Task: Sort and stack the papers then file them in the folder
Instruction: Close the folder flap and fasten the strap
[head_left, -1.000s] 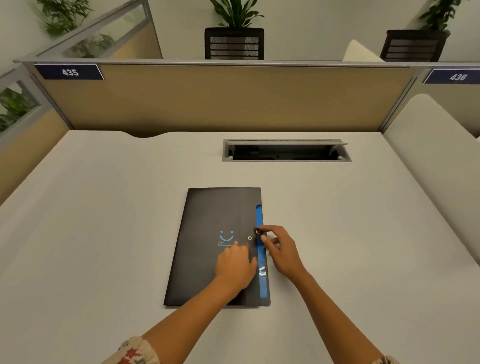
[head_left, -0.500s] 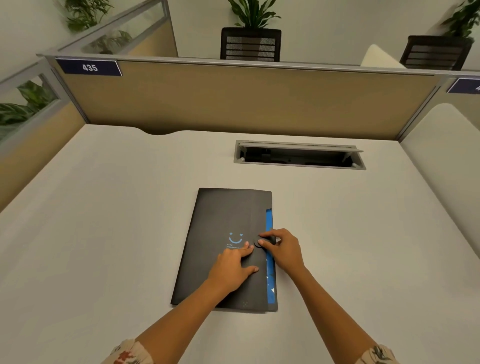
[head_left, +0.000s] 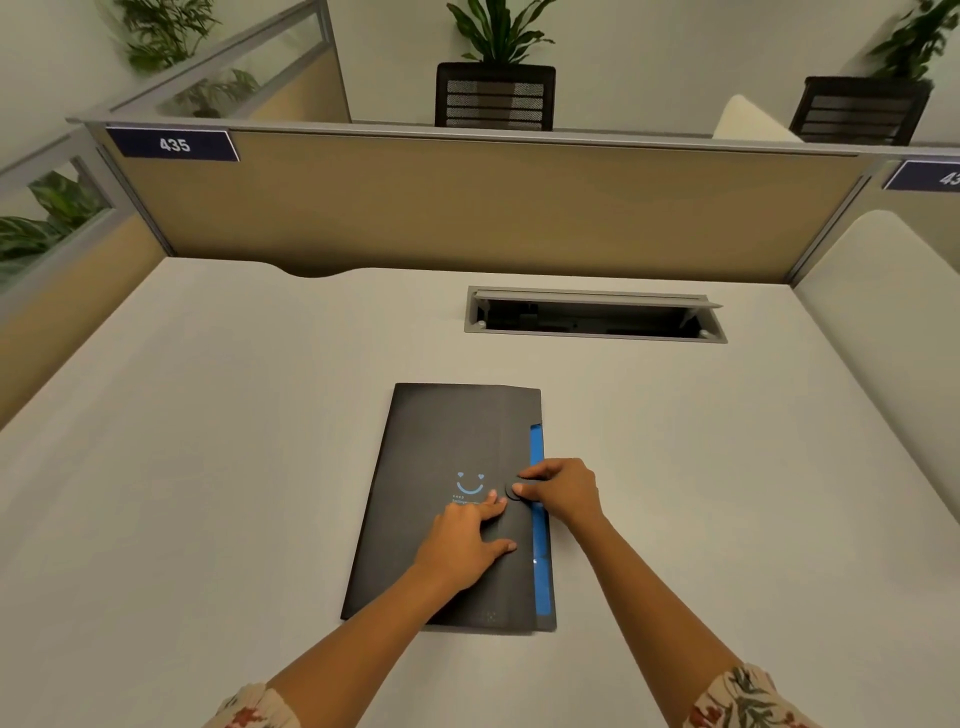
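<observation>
1. A dark blue plate (head_left: 174, 144) on the top rail of the back partition (head_left: 467, 208) reads "435" in white. A second plate (head_left: 927, 175) at the right is cut off by the frame edge, with only "43" showing.
2. The folder (head_left: 441, 467) is black and lies flat and closed near the middle of the desk (head_left: 182, 467). It bears a light blue smiling face (head_left: 470, 484) with small lines of text beneath, too small to read.
3. A blue strip (head_left: 539, 525) shows along the folder's right edge; whether it is paper or a lining cannot be told.
4. The left hand (head_left: 462, 543) lies flat on the cover, fingers spread, gripping nothing.
5. The right hand (head_left: 563, 491) pinches the round button clasp (head_left: 515, 491) at the flap's edge between thumb and fingers.
6. An open cable hatch (head_left: 595, 314) is set in the desk beyond the folder; its dark contents cannot be made out.
</observation>
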